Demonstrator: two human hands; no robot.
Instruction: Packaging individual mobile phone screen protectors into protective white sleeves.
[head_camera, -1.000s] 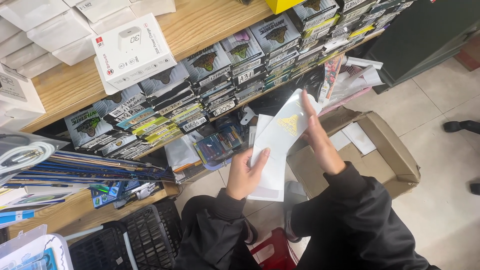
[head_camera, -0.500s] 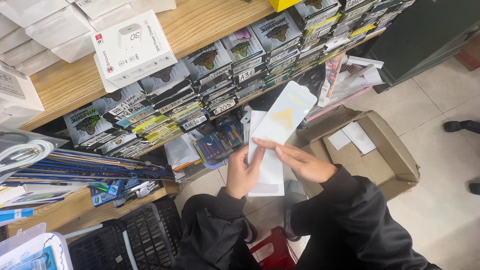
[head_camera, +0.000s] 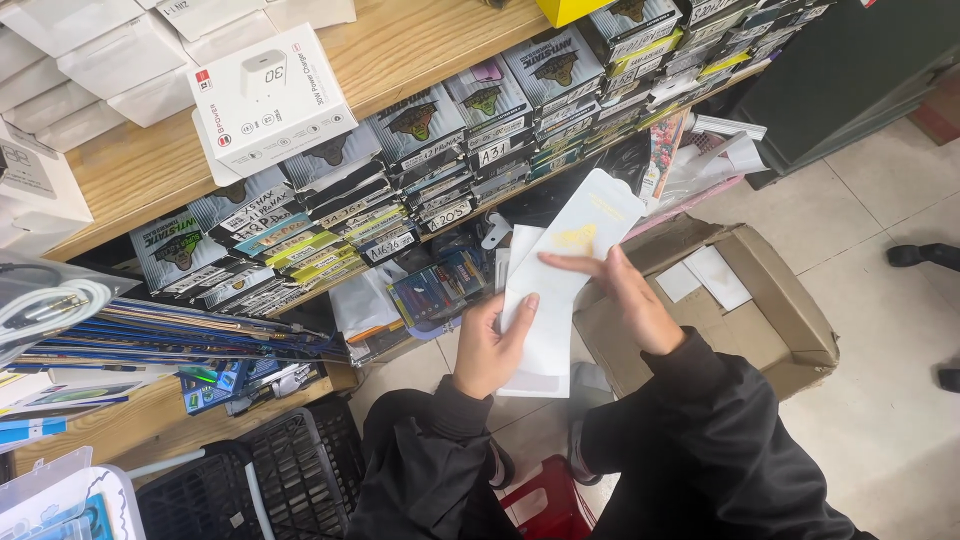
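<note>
My left hand (head_camera: 487, 348) grips a stack of long white flat packets (head_camera: 540, 330) from the left side, thumb across the front. My right hand (head_camera: 622, 300) lies on the top white packet with a yellow mark (head_camera: 585, 232), which is tilted up and to the right out of the stack; its fingers press on the packet's lower half. Both sleeves are black. The hands are in front of a wooden shelf edge, above my knees.
Rows of small printed flat boxes (head_camera: 430, 170) stand along the wooden shelf (head_camera: 400, 50). A white carton (head_camera: 268, 95) lies on them. An open cardboard box (head_camera: 760, 310) sits on the tiled floor at right. A black crate (head_camera: 260, 480) and a red basket (head_camera: 540, 505) are below.
My right hand slid down from the upper edge of the top packet onto its lower half, and that packet has swung further up and to the right. My left hand stayed put.
</note>
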